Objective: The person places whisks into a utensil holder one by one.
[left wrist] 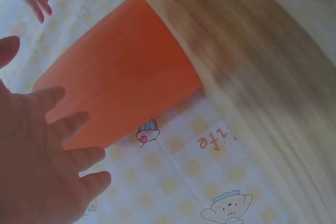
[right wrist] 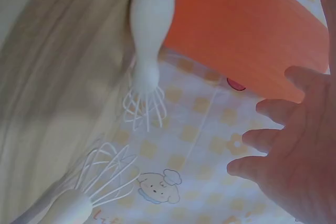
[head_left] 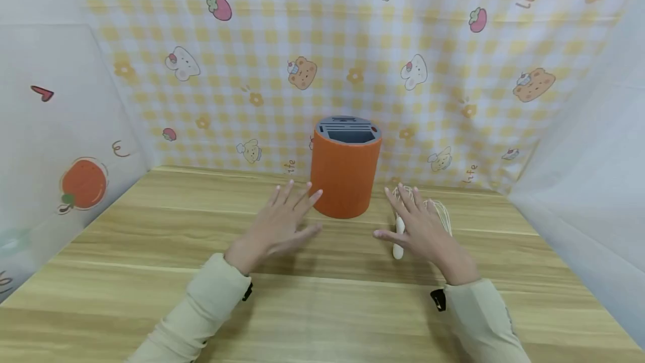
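Observation:
An orange, rounded holder (head_left: 345, 175) with a grey slotted top stands upright at the back of the table. My left hand (head_left: 276, 226), fingers spread, hovers in front of it on the left and holds nothing. On the right, my right hand (head_left: 425, 231) is spread above two white whisks, partly hiding them. One whisk's handle (head_left: 398, 240) shows beside the thumb. In the right wrist view both whisks appear, one by its handle (right wrist: 151, 19), the other by its wires (right wrist: 107, 174), apart from my right hand (right wrist: 294, 145).
The wooden table (head_left: 322, 318) reaches back to a yellow checked cloth (head_left: 347, 32) with cartoon prints, close behind the holder. White cloth (head_left: 45, 128) hangs along the left side, and another white cloth (head_left: 594, 156) along the right.

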{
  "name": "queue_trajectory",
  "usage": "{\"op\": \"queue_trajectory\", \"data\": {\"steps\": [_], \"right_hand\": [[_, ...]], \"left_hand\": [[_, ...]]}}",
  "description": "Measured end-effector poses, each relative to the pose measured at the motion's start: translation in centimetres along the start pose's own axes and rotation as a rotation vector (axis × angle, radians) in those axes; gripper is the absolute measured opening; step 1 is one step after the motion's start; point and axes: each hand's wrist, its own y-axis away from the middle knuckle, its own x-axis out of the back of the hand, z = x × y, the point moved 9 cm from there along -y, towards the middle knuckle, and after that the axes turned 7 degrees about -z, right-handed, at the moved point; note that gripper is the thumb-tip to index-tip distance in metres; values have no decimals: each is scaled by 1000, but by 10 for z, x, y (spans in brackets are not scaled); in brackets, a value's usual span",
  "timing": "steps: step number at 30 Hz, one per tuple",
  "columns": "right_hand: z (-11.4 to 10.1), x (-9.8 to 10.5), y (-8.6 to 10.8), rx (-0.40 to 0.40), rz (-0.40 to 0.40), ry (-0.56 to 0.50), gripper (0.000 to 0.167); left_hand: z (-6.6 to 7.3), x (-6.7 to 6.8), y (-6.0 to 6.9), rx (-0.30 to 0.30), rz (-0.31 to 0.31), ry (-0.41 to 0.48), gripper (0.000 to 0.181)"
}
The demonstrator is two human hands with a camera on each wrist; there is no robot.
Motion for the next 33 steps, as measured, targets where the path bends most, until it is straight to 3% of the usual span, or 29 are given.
{"op": "queue_trajectory", "data": {"steps": [3, 7, 12, 15, 18, 25, 33], "right_hand": [[-1, 6, -5, 4, 28, -21, 88], [-1, 22, -13, 25, 72, -151, 81], [3, 44, -31, 16, 84, -382, 70], [4, 53, -45, -18, 101, -524, 64], [5, 64, -59, -58, 149, -635, 59], [7, 86, -88, -155, 243, -836, 54], [12, 79, -111, -277, 156, -1025, 55]], "left_hand": [[-1, 7, -4, -27, 38, 7, 67], [-5, 23, -10, -53, 100, 26, 65], [-9, 53, -18, -86, 278, 60, 57], [-15, 67, -27, -82, 374, 148, 52], [-26, 76, -42, -38, 411, 316, 49], [-52, 78, -79, 157, 391, 642, 47], [-65, 63, -112, 351, 269, 989, 52]]}}
